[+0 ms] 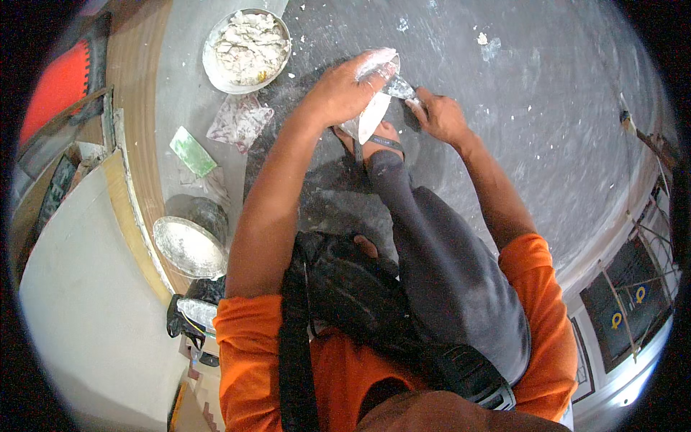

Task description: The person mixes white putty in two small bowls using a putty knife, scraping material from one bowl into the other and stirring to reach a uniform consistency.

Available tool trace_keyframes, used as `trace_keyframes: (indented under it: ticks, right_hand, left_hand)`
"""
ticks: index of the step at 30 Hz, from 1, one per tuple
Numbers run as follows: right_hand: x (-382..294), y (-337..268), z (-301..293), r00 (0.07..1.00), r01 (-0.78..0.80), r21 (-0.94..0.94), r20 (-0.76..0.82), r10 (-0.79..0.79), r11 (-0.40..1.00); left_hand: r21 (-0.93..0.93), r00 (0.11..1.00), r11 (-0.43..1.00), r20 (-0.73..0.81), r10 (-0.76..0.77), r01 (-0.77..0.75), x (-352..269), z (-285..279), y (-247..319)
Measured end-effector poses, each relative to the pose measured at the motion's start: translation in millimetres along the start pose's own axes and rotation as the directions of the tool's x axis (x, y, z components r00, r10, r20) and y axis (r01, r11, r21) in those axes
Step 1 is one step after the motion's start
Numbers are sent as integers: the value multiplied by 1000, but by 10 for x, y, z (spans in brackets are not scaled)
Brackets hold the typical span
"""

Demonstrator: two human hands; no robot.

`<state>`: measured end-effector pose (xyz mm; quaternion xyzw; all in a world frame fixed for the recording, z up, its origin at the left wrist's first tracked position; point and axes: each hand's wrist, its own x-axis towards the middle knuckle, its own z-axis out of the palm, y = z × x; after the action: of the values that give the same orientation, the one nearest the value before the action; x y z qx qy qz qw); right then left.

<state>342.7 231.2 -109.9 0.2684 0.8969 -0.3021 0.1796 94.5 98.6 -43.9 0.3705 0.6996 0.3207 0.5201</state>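
Observation:
My left hand [353,89] grips a rounded, bowl-like vessel [372,119] smeared with white paste, tilted above my sandalled foot. To its right, my right hand [440,113] holds a putty knife [400,87] by the handle. The knife's coated metal blade reaches towards the fingers of my left hand and the vessel; whether it touches them I cannot tell. A round basin [208,65] full of lumpy white paste stands on the floor to the upper left of my left hand.
On the left lie a smeared plastic packet [240,123] and a green-and-white block [193,152]. Nearer me stands a bucket [190,247] with a whitish round top. Bits of paste dot the dark floor [540,135]. A pale curved panel [97,259] is at the left.

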Motion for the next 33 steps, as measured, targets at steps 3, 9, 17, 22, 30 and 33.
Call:
trace_keyframes:
  ticks: [3, 9, 17, 22, 30, 33]
  right_hand:
    - [-71, -50, 23, 993, 97, 57, 58, -100, 994]
    - [-76, -26, 46, 996, 85, 134, 7, -87, 987]
    - [-64, -204, 8, 991, -122, 92, 72, 116, 988]
    - [-248, -233, 176, 987, -149, 133, 74, 140, 980]
    - [-293, -306, 232, 978, -204, 192, 85, 190, 960]
    - [-318, -374, 187, 977, -202, 259, 120, 176, 945]
  left_hand:
    - [-4, 999, 1000, -25, 27, -27, -19, 15, -58]
    - [-4, 999, 1000, -35, 8, -8, -59, -16, 31]
    - [-28, 996, 999, -83, 37, -39, -62, 87, -33]
    - [-114, 991, 992, -127, 47, -61, -74, 110, -4]
    - [-108, 989, 992, -136, 52, -67, -68, 129, 7]
    - [-77, 991, 997, -136, 20, -30, -116, 102, -5]
